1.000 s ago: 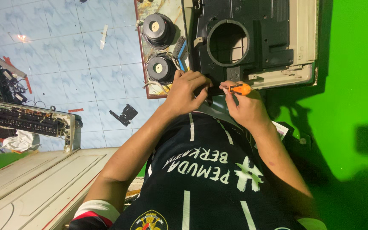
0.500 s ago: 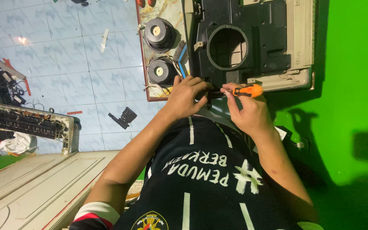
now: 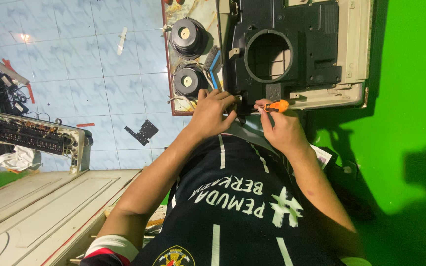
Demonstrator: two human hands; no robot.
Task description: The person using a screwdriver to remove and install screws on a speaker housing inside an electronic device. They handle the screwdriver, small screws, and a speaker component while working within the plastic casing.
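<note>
Pale blue tiled floor, green sheet to the right. At far left, a stripped circuit chassis. Two round speakers on a board. Left hand curled, fingers pressing the lower edge of the black plastic housing. Right hand closed around an orange-handled screwdriver, tip at that same edge. Housing sits in its beige frame, not yet lifted out; round opening empty.

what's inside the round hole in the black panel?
The round opening in the black panel shows only dark, empty-looking space, no part visible. Anything deeper is lost in shadow; the panel covers the surroundings.
</note>
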